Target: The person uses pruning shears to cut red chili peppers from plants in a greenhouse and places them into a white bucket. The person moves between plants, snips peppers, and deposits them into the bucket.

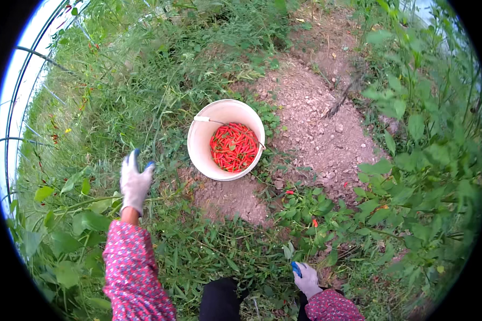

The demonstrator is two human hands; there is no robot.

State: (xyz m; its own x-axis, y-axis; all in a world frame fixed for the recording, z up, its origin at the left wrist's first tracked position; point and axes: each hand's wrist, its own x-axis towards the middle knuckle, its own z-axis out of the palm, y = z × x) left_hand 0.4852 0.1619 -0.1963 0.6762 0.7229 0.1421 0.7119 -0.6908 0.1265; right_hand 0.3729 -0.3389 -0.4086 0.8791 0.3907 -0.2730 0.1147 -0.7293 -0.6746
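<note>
A white plastic bucket (197, 150) with a wire handle stands on the ground, its lower part filled with red chili peppers (233, 147). My left hand (135, 180), in a white glove with blue fingertips, reaches out left of the bucket above the weeds, fingers apart and holding nothing. Low at the right, my right hand (306, 279), gloved alike, has its fingers curled beside pepper leaves; whether something is between them cannot be told. Just above it grows a pepper plant (305, 208) with a few red peppers (315, 223).
Bare crumbly soil (317, 128) lies right of the bucket. Tall leafy plants (421, 168) crowd the right side, and grass and weeds (116, 100) cover the left. Curved frame poles (44, 57) and pale sheeting edge the far left. My dark-trousered leg (221, 301) shows at the bottom.
</note>
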